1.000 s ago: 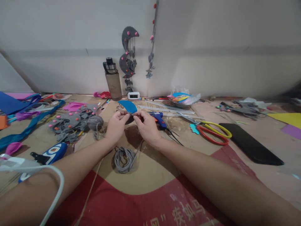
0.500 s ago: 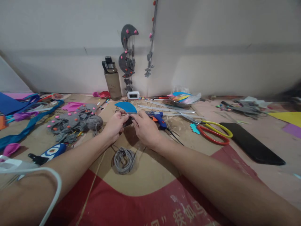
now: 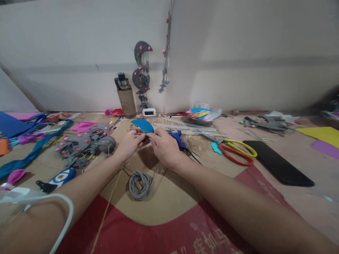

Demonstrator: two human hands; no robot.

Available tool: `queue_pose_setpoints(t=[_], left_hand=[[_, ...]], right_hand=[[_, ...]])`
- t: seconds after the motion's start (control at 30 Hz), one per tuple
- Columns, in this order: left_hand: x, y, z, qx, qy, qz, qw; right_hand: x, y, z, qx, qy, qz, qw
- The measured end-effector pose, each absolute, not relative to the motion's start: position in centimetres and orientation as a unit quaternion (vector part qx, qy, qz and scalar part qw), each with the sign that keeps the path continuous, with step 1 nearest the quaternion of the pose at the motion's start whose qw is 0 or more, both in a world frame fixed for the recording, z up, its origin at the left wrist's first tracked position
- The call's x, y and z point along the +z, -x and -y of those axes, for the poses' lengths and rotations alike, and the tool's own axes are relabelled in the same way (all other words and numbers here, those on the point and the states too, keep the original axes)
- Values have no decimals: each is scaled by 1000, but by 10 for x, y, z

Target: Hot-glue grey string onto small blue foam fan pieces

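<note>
My left hand (image 3: pixel 131 141) and my right hand (image 3: pixel 164 145) meet over the cardboard, thumbs and fingertips pinched close together. Between them is a small dark grey piece (image 3: pixel 145 138), mostly covered by the fingers. Just beyond the fingertips shows a blue curved piece (image 3: pixel 143 125); whether it touches the hands I cannot tell. A blue glue gun (image 3: pixel 180 141) lies right beside my right hand, partly hidden by it. Nearer to me, below both hands, sits a coil of grey cord (image 3: pixel 140 185). A ball of grey yarn (image 3: pixel 106 144) is left of my left hand.
Scissors (image 3: pixel 237 151) with red and yellow handles and a black flat case (image 3: pixel 280 164) lie right. Grey pieces with pink and orange dots (image 3: pixel 76 143) are heaped left. A bottle (image 3: pixel 126 100) and small digital clock (image 3: pixel 148 112) stand at the wall. A white cable (image 3: pixel 69 206) crosses my left forearm.
The camera view has tilted up a little, so the table things sit lower in the picture. My fingertips have drawn slightly closer together and still pinch the small dark grey piece.
</note>
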State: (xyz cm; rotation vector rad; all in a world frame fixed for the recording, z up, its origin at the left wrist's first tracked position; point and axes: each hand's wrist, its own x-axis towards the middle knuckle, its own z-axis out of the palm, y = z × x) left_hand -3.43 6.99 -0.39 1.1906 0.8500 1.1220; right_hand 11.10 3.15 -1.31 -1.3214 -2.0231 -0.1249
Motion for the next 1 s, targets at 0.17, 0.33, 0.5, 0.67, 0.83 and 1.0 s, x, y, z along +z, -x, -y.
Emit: queue_pose_setpoints(t=[0.17, 0.33, 0.5, 0.67, 0.83, 1.0], left_hand=[[-5, 36, -70, 475, -529, -355, 607], [-9, 37, -73, 503, -511, -373, 589], [-9, 40, -78, 573, -464, -392, 551], [-12, 47, -88, 611, -445, -383, 531], [-13, 50, -91, 625, -440, -381, 520], [-11, 53, -90, 647, -435, -337, 529]], right_hand=[[-13, -112, -31, -35, 510, 779, 363], [-12, -112, -30, 15, 500, 774, 387], [2, -111, -30, 196, 474, 721, 465], [45, -115, 2, 552, 434, 629, 332], [103, -125, 43, 560, 343, 648, 386], [141, -130, 56, 515, 322, 629, 485]])
